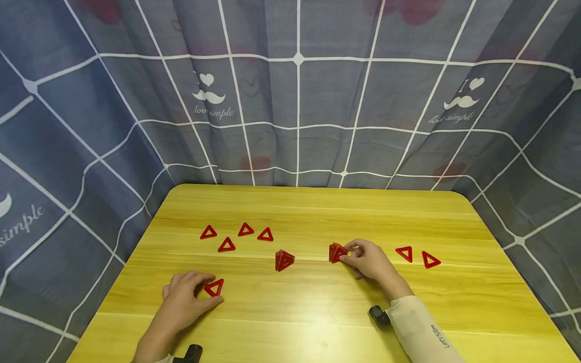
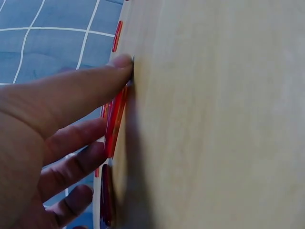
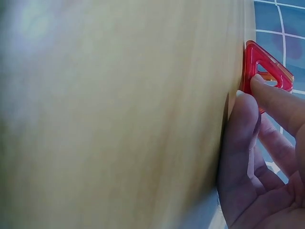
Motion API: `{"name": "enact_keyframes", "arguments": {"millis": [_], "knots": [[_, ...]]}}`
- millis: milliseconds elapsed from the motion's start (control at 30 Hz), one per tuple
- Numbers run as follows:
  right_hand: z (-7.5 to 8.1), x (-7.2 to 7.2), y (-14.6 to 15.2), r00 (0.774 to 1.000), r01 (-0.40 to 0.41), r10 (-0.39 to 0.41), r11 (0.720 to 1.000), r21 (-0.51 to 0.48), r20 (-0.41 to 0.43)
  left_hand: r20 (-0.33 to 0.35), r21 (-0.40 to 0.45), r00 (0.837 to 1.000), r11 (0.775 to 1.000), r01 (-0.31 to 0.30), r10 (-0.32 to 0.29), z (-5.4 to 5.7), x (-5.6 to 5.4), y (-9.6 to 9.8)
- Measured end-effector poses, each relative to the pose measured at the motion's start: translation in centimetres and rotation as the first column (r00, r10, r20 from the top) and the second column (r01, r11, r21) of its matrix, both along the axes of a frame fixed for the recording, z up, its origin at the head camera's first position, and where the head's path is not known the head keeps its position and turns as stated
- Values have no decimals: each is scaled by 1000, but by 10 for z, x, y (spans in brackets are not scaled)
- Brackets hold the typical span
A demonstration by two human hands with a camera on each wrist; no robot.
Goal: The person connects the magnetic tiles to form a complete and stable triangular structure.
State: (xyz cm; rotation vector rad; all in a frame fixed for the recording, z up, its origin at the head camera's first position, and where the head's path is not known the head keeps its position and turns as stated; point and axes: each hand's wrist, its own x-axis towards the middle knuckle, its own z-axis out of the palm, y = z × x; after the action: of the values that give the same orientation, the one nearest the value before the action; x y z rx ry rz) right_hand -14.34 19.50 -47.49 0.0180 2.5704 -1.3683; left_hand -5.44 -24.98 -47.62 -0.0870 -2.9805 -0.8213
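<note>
In the head view, my left hand lies low at the left, thumb and forefinger spread on either side of a flat red triangular tile. Seen edge-on in the left wrist view, a red tile shows beside the fingers; whether they touch it I cannot tell. Right of the middle, my right hand pinches a small pyramid of red triangular tiles at its right side. The right wrist view shows thumb and fingers at this red pyramid, low at the tabletop. Another red pyramid stands between the hands.
Several loose red triangles lie at the back left of the wooden table. Two more, a near one and a farther one, lie right of my right hand. A grey checked curtain hangs behind.
</note>
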Motion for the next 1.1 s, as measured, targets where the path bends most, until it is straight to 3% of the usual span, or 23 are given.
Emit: {"name": "enact_keyframes", "arguments": {"millis": [267, 633, 800, 1100], "knots": [[-1, 0, 0, 1000, 9, -9, 1000, -1, 18, 11, -2, 1000, 1000, 4, -4, 1, -1, 3], [-2, -1, 1, 999, 13, -13, 1000, -14, 29, -30, 14, 998, 998, 63, -63, -1, -4, 9], [-3, -1, 0, 999, 17, -16, 999, -28, 33, -44, 33, 995, 995, 91, -90, 0, -6, 22], [-1, -2, 1, 999, 15, -13, 999, -52, 38, -37, 153, 985, 973, 171, -168, 2, -11, 52]]}}
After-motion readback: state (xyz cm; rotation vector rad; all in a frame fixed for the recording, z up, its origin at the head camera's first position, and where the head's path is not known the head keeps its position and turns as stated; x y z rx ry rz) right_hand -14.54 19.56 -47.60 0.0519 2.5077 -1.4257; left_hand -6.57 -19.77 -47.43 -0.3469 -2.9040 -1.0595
